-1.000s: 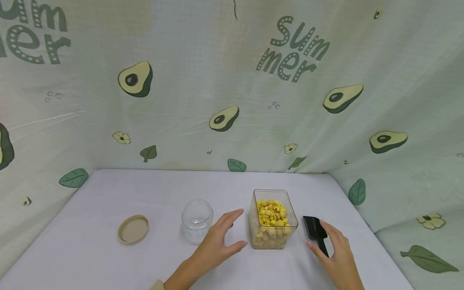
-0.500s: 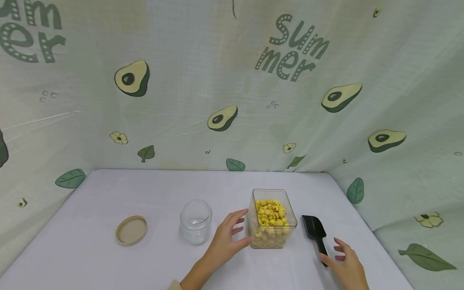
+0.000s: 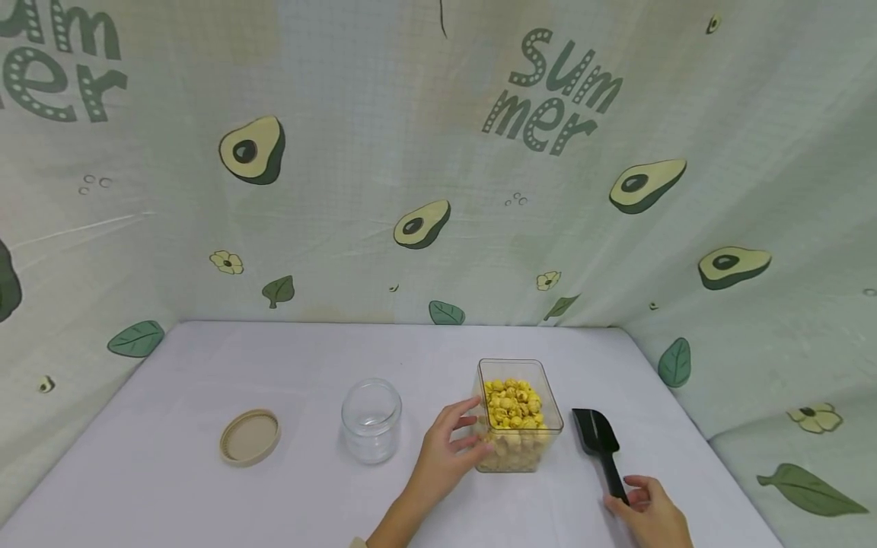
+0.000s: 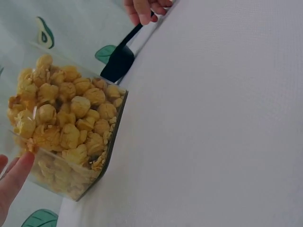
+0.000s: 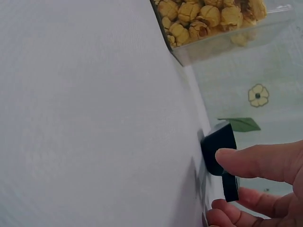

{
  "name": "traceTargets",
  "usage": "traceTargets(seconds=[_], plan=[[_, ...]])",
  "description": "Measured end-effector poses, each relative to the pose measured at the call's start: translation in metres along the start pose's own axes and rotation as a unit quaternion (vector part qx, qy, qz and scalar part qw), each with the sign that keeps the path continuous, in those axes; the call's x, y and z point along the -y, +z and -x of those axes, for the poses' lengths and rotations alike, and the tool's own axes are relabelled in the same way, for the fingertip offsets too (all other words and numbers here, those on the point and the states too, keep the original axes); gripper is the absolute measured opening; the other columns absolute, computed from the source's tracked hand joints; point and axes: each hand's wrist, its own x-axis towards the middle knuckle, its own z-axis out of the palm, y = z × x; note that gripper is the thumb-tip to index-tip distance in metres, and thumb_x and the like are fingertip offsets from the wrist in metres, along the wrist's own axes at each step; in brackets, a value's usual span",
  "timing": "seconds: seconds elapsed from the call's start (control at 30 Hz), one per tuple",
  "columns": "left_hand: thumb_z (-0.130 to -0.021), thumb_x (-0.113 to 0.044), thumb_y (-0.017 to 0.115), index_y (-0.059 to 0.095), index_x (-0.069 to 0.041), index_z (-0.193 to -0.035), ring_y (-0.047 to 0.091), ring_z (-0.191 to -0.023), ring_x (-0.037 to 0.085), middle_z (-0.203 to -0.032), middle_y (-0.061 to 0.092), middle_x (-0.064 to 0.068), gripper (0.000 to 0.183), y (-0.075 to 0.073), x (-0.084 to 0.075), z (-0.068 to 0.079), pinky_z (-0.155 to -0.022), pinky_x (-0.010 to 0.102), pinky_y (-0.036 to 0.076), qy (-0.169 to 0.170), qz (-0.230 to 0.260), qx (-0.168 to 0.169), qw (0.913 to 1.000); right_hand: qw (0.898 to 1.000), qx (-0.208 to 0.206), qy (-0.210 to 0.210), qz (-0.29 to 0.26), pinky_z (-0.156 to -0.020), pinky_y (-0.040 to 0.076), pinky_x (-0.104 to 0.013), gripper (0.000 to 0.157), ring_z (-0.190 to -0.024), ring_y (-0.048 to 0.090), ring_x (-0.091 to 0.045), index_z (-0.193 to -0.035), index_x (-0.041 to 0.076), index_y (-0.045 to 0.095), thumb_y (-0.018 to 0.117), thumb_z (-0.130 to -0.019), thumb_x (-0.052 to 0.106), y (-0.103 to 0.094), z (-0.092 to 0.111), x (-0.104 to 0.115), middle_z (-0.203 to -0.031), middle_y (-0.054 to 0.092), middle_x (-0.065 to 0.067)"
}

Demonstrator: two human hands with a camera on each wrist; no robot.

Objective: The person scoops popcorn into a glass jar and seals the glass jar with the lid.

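Observation:
A clear square container [image 3: 518,453] of yellow popcorn [image 3: 512,403] stands right of centre on the table. My left hand [image 3: 448,449] is at its left front corner, thumb toward the front and fingers along the left side. In the left wrist view, a fingertip [image 4: 26,163] lies against the clear wall beside the popcorn. A black scoop [image 3: 596,432] lies to the container's right, its blade pointing away. My right hand [image 3: 651,514] holds the end of its handle between thumb and fingers. The right wrist view has the handle [image 5: 230,187] between the thumb and the curled fingers.
Left of the container stands a clear round jar [image 3: 371,434], with no lid on it. A beige round lid [image 3: 250,438] lies farther left. The white table [image 3: 301,495] is bordered by a printed fabric backdrop [image 3: 329,152] at the back and sides.
My left hand has moved right, from beside the jar to the container's corner. My right hand has slid back from the scoop's blade to its handle end, and its fingers have drawn in.

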Motion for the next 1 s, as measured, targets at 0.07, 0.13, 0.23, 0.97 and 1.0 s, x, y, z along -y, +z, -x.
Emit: traceTargets(seconds=[0.07,0.13,0.23,0.97,1.0], plan=[[-0.082,-0.019,0.071,0.049,-0.016,-0.132,0.049,-0.117,0.033,-0.132,0.047,0.012,0.055,0.002,0.001,0.0,-0.091,0.033,0.052,-0.002,0.002,-0.005,1.0,1.0,-0.017,-0.003,0.0,-0.06,0.039,-0.025,0.069,-0.075,0.053,-0.023,-0.111,-0.011,0.048,0.077,-0.072,0.038,0.001,0.001,-0.001,-0.083,0.054,-0.014],[-0.082,-0.019,0.071,0.05,-0.017,-0.131,0.049,-0.117,0.032,-0.131,0.048,0.011,0.054,0.003,0.002,0.0,-0.091,0.032,0.051,0.0,0.003,-0.01,0.9999,0.999,-0.037,-0.006,-0.001,-0.057,0.037,-0.023,0.06,-0.072,0.051,-0.019,-0.108,-0.011,0.05,0.076,-0.074,0.031,0.002,0.003,-0.001,-0.081,0.054,-0.012],[-0.082,-0.019,0.071,0.05,-0.016,-0.131,0.049,-0.116,0.032,-0.13,0.049,0.01,0.053,0.004,0.003,0.001,-0.091,0.031,0.051,0.003,0.003,-0.015,0.9999,0.998,-0.057,-0.01,-0.003,-0.056,0.036,-0.023,0.053,-0.07,0.049,-0.017,-0.104,-0.011,0.052,0.074,-0.074,0.027,0.003,0.004,-0.001,-0.079,0.054,-0.012],[-0.083,-0.021,0.071,0.052,-0.015,-0.13,0.051,-0.115,0.03,-0.127,0.05,0.01,0.051,0.003,0.001,0.0,-0.09,0.029,0.051,-0.007,-0.009,-0.024,0.9997,0.988,-0.151,0.004,-0.005,-0.051,0.035,-0.023,0.032,-0.061,0.048,-0.017,-0.091,-0.01,0.059,0.07,-0.076,0.016,-0.001,0.013,0.013,-0.068,0.056,-0.01],[-0.083,-0.021,0.07,0.052,-0.015,-0.13,0.051,-0.115,0.03,-0.127,0.05,0.01,0.051,0.003,0.001,0.0,-0.09,0.029,0.051,-0.007,-0.009,-0.023,0.9997,0.988,-0.157,0.001,-0.004,-0.051,0.034,-0.022,0.031,-0.061,0.048,-0.016,-0.09,-0.01,0.059,0.07,-0.076,0.016,-0.002,0.013,0.013,-0.067,0.056,-0.009]])
